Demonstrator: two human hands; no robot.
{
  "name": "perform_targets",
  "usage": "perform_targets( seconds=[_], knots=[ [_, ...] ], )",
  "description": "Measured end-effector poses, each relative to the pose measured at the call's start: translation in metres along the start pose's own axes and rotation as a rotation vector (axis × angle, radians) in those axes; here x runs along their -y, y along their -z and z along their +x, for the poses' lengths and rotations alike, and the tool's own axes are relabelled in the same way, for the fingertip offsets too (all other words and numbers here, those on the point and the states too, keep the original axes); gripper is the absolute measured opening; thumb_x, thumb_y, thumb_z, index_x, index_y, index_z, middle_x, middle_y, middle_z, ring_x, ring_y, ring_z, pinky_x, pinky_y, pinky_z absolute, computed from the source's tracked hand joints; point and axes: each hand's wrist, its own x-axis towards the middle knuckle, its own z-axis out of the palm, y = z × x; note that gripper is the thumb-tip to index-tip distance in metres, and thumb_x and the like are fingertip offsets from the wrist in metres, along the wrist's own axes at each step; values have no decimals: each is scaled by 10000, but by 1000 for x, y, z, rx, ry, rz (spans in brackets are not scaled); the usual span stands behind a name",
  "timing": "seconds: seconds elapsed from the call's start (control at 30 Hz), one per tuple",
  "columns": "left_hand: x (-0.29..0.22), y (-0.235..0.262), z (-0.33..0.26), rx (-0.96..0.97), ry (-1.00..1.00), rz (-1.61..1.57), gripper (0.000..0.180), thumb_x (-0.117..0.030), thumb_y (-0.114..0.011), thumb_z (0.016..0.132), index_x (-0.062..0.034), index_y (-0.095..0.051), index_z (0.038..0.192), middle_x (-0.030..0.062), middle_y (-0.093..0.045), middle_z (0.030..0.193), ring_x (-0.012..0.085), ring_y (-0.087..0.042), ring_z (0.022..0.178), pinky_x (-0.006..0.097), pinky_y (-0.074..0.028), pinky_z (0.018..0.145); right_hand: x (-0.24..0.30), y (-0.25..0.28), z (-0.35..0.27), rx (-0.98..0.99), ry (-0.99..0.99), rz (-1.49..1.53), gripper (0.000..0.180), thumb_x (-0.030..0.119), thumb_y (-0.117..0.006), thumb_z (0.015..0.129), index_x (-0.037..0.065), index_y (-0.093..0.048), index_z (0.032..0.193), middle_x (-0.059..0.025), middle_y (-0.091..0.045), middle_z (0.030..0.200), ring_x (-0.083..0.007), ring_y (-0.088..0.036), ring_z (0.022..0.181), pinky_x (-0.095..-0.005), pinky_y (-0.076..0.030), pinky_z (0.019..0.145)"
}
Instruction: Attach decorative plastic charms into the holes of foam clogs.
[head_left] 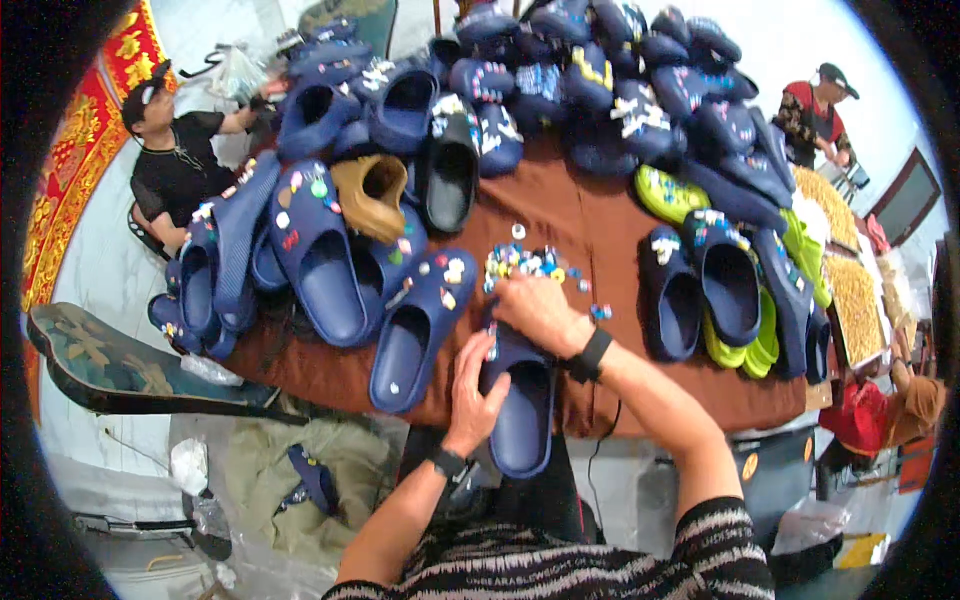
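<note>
Lying with its long axis almost straight up and down the frame, the navy clog (522, 425) is at lower centre, open heel toward the bottom, toe running up under my hands. Its heel reaches past the near edge of the brown cloth (592, 230), over my lap. My right hand (540, 315) is the nearer one to the toe: it comes in from the right and lies across it, hiding most of it. Those fingers are bent and drawn together, tips down; I cannot tell whether they have hold of anything.

Just above them, toward the top of the frame, is the pile of charms (540, 262), white, blue and yellow. So toe, right fingers and charms stand nearly in one line, the right hand between the other two. My left hand (475, 390) rests against the clog's left side, thumb parted from loosely curved fingers; how firmly it grips I cannot tell.

Beside it, to the left, a decorated clog (418, 335) lies tilted, its toe toward upper right. More clogs (620, 75) are heaped across the top.
</note>
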Motion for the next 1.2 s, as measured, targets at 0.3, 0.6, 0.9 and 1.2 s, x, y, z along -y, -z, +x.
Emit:
perform_targets(
  seconds=[0.3,0.6,0.9,1.2],
  knots=[
    [-5,4,1,-20,-7,-11,552,-141,-675,841,-27,-540,1364,178,-500,1449,351,-443,1357,429,-336,1147,-1,1,2,14,-3,107,241,176,-754,791,47,-615,941,-194,-665,919,-402,-666,871,-489,-533,736],
    [-4,1,2,-21,-30,5,542,-115,-672,832,-26,-545,1352,186,-513,1432,363,-463,1338,427,-341,1144,-11,-16,2,-87,196,348,128,32,-619,809,33,-584,933,-233,-652,885,-435,-644,859,-517,-506,733],
    [-5,4,2,30,-13,-5,545,-98,-630,854,-12,-506,1377,194,-481,1462,356,-431,1382,425,-314,1170,-9,8,-31,-231,76,299,170,23,-598,866,48,-561,1029,-196,-558,974,-419,-599,896,-515,-499,736],
    [-1,7,5,62,-49,62,594,-186,-682,878,-18,-484,1412,201,-468,1468,374,-431,1361,439,-331,1148,-44,21,-68,-256,-153,45,176,220,-667,912,46,-674,936,-201,-583,965,-414,-613,882,-501,-507,762]
  ],
)
